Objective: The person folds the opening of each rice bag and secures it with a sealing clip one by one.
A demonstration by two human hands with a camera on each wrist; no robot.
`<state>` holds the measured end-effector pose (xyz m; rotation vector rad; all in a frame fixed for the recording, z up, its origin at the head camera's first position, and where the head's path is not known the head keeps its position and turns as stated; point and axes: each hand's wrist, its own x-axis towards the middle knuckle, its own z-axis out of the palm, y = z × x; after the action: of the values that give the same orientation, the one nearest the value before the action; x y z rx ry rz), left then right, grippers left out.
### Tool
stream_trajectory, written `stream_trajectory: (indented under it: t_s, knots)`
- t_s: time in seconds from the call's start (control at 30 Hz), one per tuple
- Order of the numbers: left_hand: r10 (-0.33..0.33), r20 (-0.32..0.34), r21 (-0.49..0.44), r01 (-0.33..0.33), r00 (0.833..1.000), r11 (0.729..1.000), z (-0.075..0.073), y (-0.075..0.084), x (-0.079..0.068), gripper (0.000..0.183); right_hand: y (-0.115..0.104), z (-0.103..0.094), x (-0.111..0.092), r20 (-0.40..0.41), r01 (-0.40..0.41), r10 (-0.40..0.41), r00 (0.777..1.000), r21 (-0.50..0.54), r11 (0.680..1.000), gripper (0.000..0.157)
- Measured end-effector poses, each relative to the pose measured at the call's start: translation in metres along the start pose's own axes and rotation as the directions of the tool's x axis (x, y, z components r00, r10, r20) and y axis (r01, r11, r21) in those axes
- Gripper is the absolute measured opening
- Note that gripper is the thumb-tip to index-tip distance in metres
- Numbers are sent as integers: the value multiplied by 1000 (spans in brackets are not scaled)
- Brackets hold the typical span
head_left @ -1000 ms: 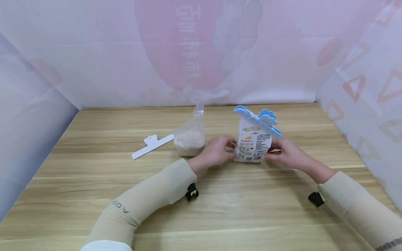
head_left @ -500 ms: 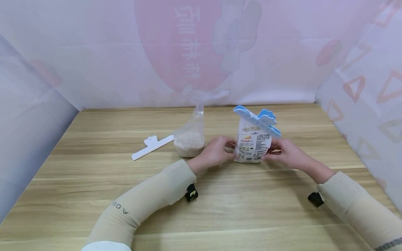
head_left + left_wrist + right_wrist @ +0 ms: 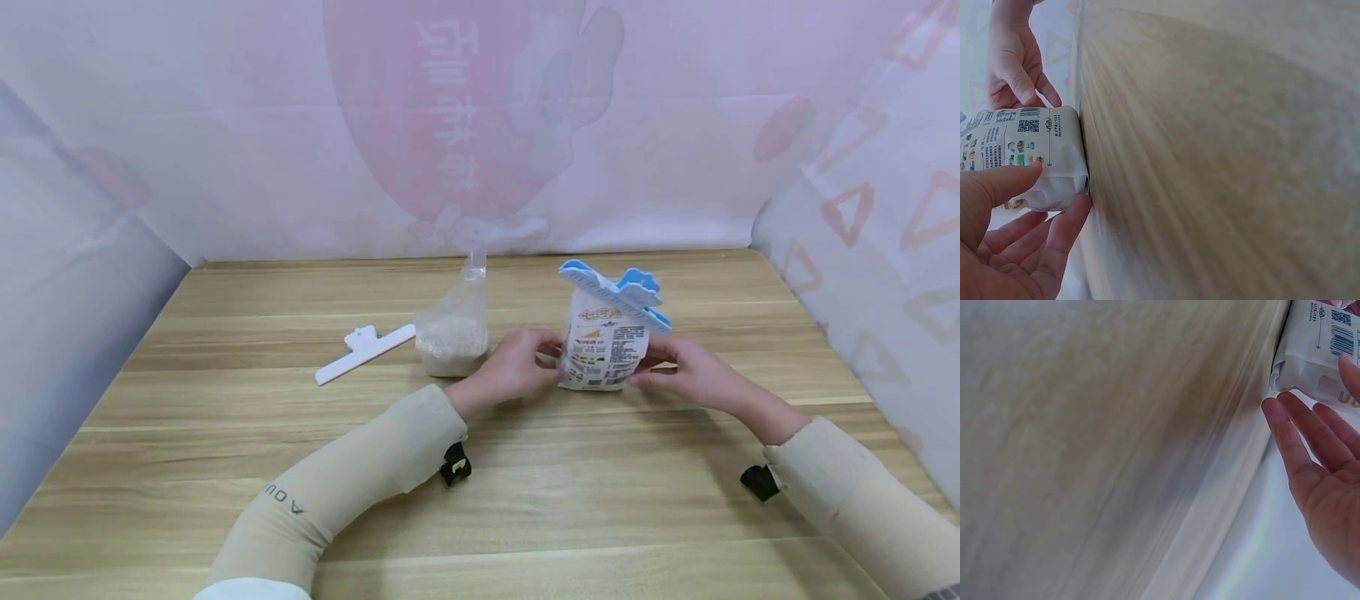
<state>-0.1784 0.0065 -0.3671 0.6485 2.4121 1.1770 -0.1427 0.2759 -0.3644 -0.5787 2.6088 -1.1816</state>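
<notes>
Pinkish-white walls (image 3: 675,150) are filling the top of the frame, with a big faded red print (image 3: 442,108) and some lettering showing in the upper middle, and a wood-look table (image 3: 570,508) is taking up most of the rest. So the printed bag (image 3: 596,360) is standing on the table a bit right of centre, with a blue clip (image 3: 617,295) biting across its top and sloping down to the right. Left hand (image 3: 513,367) is touching its left side down low: thumb lying over the front, other fingers fanning out, lightly bent, one fingertip sitting at the bottom corner. Right hand (image 3: 693,375) is doing much the same opposite, fingers spreading loosely and pointing at the lower edge, thumb overlapping the bag; honestly can't tell how hard either one is pressing. Just left of the left hand, mid-frame, a clear bag (image 3: 452,337) is holding whitish grains, its narrow top pointing up. White clip (image 3: 363,353) is lying left of that, slanting, one end finishing right by the clear bag's edge. Beige sleeves (image 3: 352,467) are running out at lower left and lower right, each showing a black gadget (image 3: 455,465) near the cuff.
</notes>
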Motion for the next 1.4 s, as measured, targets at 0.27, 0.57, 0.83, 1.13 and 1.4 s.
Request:
stream_trajectory:
  t_s: [0.27,0.57,0.83,1.13,1.4]
  knots:
    - [23,-5,-18,-23,1000,1000,-2,-5,-4,43,2,-2,-8,-17,-4,4,1000,-14,1000,35]
    - [23,20,5,-23,1000,1000,-6,-10,-24,47,3,-3,-22,-44,28,-32,999,-79,996,36]
    - [85,42,20,-86,996,996,-9,-17,-44,40,-2,1,-34,-33,0,-2,999,-68,998,37]
    - [77,50,23,-78,996,997,-19,-27,-73,37,-8,6,-41,-24,17,-18,1000,-48,999,33]
    - [32,48,-19,-31,998,999,-33,-48,-103,33,-17,11,-43,24,23,-23,999,2,1000,24]
